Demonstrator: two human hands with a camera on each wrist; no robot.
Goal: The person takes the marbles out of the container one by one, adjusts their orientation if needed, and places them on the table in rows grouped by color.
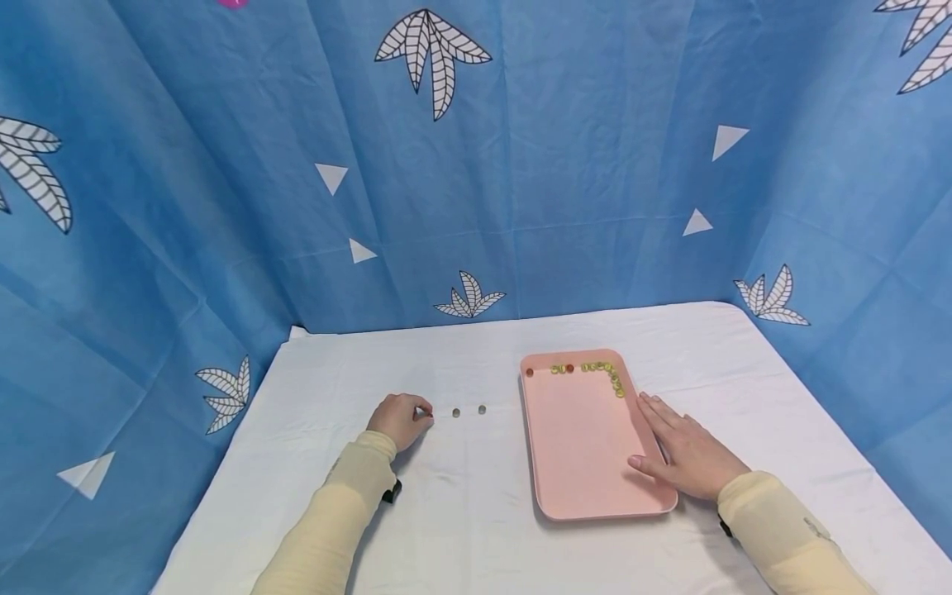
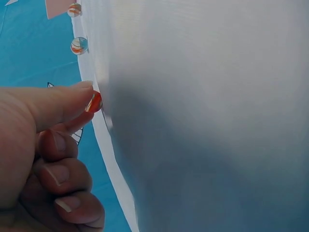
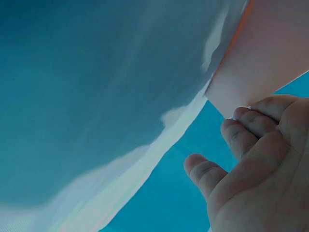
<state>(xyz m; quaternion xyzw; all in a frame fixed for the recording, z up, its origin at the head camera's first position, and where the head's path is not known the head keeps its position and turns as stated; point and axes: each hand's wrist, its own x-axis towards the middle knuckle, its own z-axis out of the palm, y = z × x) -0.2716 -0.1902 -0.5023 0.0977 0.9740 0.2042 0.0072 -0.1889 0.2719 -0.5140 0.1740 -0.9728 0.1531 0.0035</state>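
My left hand (image 1: 399,419) pinches a red marble (image 2: 94,102) between thumb and index finger, low over the white cloth. To its right on the cloth lie two clear marbles, a nearer marble (image 1: 456,412) and a farther marble (image 1: 482,409), with orange and blue swirls in the left wrist view. My right hand (image 1: 687,446) rests with extended fingers along the right side of a pink tray (image 1: 587,450), its thumb over the rim. Inside the tray, several yellow-green marbles (image 1: 615,380) line the far right corner, and a red-brown marble (image 1: 530,373) sits at the far left corner.
Another red-brown marble (image 1: 569,368) stands among the yellow-green ones along the tray's far wall. A white cloth (image 1: 476,512) covers the table. Behind and on both sides hangs a blue curtain (image 1: 565,190) with leaf and triangle prints.
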